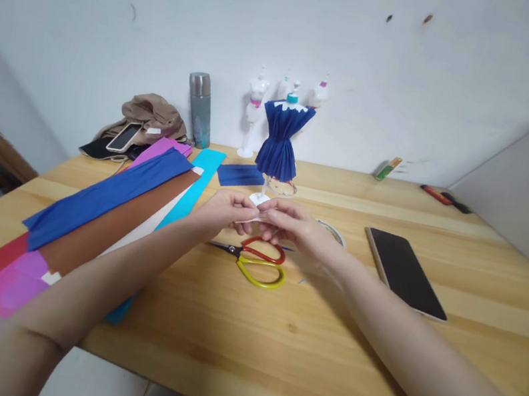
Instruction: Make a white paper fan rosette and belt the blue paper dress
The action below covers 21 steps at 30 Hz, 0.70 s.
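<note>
My left hand (229, 211) and my right hand (293, 224) meet above the table, fingers pinched together on a small whitish strip (257, 220). Its material is too small to make out, and fingers cover much of it. Just behind them stands a small dress form wearing a pleated dark blue dress (281, 140) with a white zigzag collar and a teal neck band. The form's white base (259, 200) is partly hidden by my fingers. Below my hands lie scissors (261, 262) with one red and one yellow handle, blades pointing left.
Strips of coloured fabric or paper (125, 208) lie at left. Behind them are a cap, brown cloth (154, 115), a phone (125, 137) and a flask (199, 109). White mannequins (252, 115) stand by the wall. At right lies a dark tablet or large phone (405, 269); a red-handled tool (436, 195) lies farther back.
</note>
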Tool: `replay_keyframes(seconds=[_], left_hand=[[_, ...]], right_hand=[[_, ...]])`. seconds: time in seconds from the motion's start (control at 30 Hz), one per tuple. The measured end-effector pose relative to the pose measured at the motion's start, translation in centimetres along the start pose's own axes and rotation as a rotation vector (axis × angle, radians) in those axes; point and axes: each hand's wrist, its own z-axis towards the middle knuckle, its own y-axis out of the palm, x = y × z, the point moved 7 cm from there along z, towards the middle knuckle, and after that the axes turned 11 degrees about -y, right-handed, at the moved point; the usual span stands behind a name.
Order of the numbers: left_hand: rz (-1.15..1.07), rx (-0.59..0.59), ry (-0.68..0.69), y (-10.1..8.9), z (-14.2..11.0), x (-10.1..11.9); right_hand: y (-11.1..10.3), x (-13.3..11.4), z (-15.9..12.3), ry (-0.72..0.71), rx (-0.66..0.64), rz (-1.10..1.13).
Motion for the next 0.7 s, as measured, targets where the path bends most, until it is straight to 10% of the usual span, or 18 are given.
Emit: replay_keyframes(seconds=[0.3,0.7], left_hand=[[-0.151,-0.215,-0.066,0.3,0.6,-1.2],[-0.075,-0.228,-0.062,0.5,0.6,-1.5]], right_hand=[[1.3,-3.0,-0.3,-0.411,-0.031,-0.568],[0.7,-2.6,-0.2,-0.378,0.036,-0.726]])
